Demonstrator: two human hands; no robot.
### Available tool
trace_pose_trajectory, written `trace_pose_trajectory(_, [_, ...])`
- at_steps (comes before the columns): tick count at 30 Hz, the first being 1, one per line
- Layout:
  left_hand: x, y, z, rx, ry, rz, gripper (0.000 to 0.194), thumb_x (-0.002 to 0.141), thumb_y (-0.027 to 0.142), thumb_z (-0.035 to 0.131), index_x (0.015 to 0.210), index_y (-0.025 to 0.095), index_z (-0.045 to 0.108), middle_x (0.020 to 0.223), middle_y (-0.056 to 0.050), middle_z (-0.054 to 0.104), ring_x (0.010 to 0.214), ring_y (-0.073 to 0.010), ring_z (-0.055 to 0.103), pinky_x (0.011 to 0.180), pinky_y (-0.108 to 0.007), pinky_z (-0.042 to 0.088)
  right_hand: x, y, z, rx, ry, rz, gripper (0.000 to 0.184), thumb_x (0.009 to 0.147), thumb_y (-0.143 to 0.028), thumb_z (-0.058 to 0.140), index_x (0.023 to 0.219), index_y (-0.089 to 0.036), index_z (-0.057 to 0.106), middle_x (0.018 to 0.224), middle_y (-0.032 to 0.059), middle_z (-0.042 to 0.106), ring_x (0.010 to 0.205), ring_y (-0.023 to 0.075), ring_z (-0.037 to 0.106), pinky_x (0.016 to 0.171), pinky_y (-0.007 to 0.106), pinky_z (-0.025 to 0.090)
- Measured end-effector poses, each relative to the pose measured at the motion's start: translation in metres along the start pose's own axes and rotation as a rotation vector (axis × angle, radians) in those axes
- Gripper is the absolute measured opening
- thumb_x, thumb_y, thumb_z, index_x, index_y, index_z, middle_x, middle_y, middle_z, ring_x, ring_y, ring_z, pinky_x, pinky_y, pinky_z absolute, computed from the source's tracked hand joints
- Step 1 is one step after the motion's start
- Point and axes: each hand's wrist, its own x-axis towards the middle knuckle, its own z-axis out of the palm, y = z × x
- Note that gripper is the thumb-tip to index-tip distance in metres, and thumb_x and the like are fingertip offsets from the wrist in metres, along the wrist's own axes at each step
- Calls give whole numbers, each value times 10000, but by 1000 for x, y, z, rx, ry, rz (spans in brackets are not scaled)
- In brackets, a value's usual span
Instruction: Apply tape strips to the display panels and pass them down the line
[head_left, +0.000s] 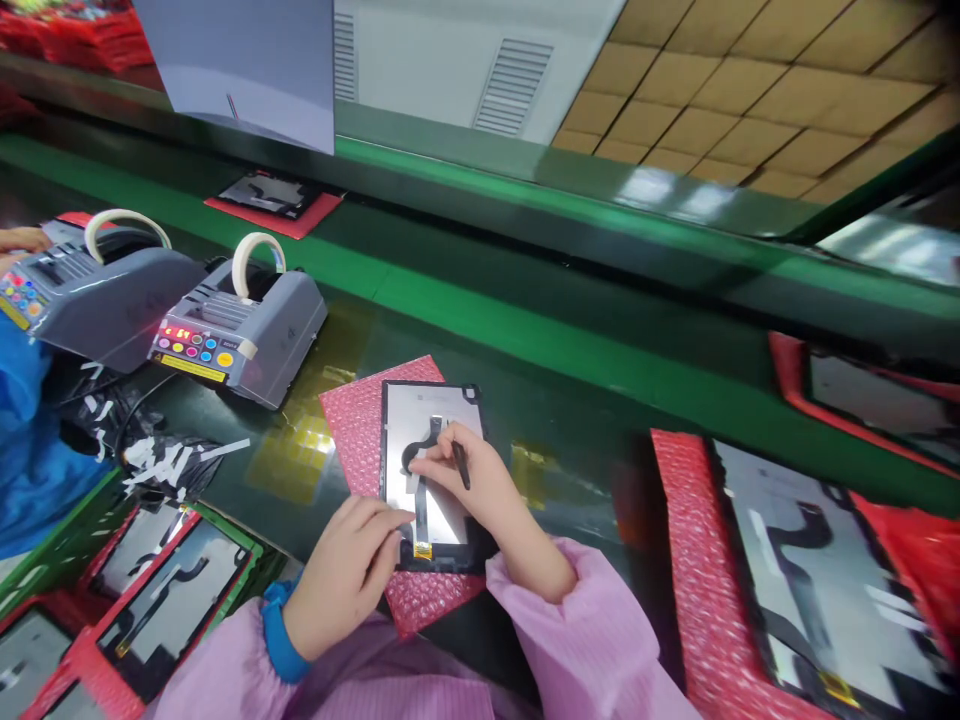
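Note:
A black-framed tablet panel with a silver back lies on a pink bubble-wrap sheet on the dark green bench. A black flex cable runs down its middle. My right hand is closed around a thin black stylus-like tool and its fingertips press on the flex cable. My left hand rests at the panel's lower left edge, fingers curled, fingertips on the panel.
Two grey tape dispensers with white rolls stand at left, cut tape strips beside them. More panels on pink wrap lie at right, at lower left in a green bin, and on the conveyor.

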Motion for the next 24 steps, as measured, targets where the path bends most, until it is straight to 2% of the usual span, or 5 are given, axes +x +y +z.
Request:
trace_pose_trajectory(6, [15, -12, 3, 488, 47, 94, 317, 960, 168, 470, 1216, 184, 656, 1011, -112, 588, 928, -266, 491, 791, -427, 458, 4, 12, 10, -116, 47, 3, 476, 725, -529, 758, 702, -259, 366, 728, 10, 722, 682, 207, 660, 687, 331, 459])
trace_pose_trajectory(13, [14, -18, 9, 630, 72, 126, 308, 949, 186, 513, 1208, 205, 678, 1080, -128, 601, 1013, -302, 479, 815, -453, 458, 24, 2, 15, -433, 220, 17, 338, 809, -427, 677, 717, -253, 401, 826, -18, 757, 713, 200, 665, 675, 308, 400])
trace_pose_trajectory(18, [12, -22, 1, 533, -162, 268, 560, 878, 501, 639, 1377, 258, 568, 1396, -168, 512, 1310, -428, 383, 1064, -675, 293, 19, 2, -27, -453, 472, -47, 256, 875, -432, 597, 811, -256, 423, 1038, 49, 736, 896, 227, 664, 753, 332, 443])
trace_pose_trajectory(21, [18, -22, 2, 508, -368, 325, 911, 704, 694, 720, 1492, 353, 416, 1582, -180, 330, 1428, -549, 202, 1055, -781, 191, -18, 25, -65, -596, 566, -64, 239, 899, -470, 548, 919, -242, 477, 1169, 135, 688, 1011, 283, 652, 840, 413, 468])
trace_pose_trajectory(24, [41, -21, 13, 552, -368, 238, 951, 706, 650, 749, 1523, 365, 354, 1619, -206, 253, 1446, -582, 135, 1044, -798, 190, -67, 48, -88, -807, 613, 4, 363, 895, -483, 524, 1109, -192, 547, 1003, 157, 707, 1002, 360, 661, 859, 515, 483])
